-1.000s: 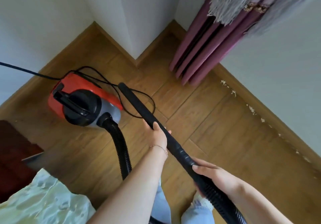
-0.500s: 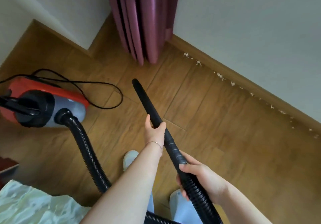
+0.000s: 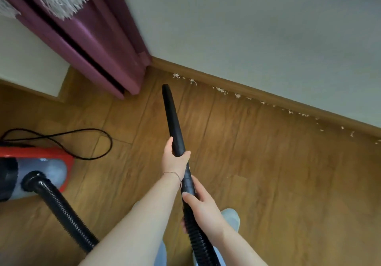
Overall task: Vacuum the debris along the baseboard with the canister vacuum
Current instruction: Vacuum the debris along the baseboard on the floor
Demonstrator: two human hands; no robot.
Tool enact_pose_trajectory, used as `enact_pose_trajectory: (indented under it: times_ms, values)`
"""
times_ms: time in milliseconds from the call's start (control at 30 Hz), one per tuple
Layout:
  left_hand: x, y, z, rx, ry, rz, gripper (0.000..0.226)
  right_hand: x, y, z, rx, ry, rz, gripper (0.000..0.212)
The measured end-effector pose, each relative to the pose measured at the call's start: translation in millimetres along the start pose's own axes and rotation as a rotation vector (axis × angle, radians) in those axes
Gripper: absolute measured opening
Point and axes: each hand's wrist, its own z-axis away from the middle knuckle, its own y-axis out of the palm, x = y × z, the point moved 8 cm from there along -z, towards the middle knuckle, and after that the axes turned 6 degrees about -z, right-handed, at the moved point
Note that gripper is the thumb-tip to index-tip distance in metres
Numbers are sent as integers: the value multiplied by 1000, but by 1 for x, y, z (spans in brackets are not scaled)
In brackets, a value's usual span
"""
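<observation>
A black vacuum wand points up the frame, its tip close to the wooden baseboard and just left of the first debris. My left hand grips the wand mid-length. My right hand holds it lower, where the ribbed hose joins. Pale debris flakes lie scattered along the baseboard from near the curtain out to the right edge. The red and grey canister vacuum sits on the floor at the left, its ribbed hose curving down behind my left arm.
A purple curtain with a grey fringe hangs to the floor left of the wand tip. The black power cord loops on the wooden floor beside the canister. My feet in light slippers show at the bottom.
The view has swung right toward the baseboard. The wand has turned from the corner toward the debris line. The canister has slid to the left edge of view. Both hands keep their hold.
</observation>
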Motion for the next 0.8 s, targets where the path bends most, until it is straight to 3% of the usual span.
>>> enact_pose_trajectory:
  times_ms: [200,567,800]
  values:
    - [-12,1,-36,64,80,-270,79,-3,6,-43,-12,14,-86,47]
    - [-28,-4,-104,101,205,-376,77,15,18,-137,-44,-7,-122,59]
    - [0,-6,-121,130,170,-364,80,-13,20,-158,-67,-1,-170,62]
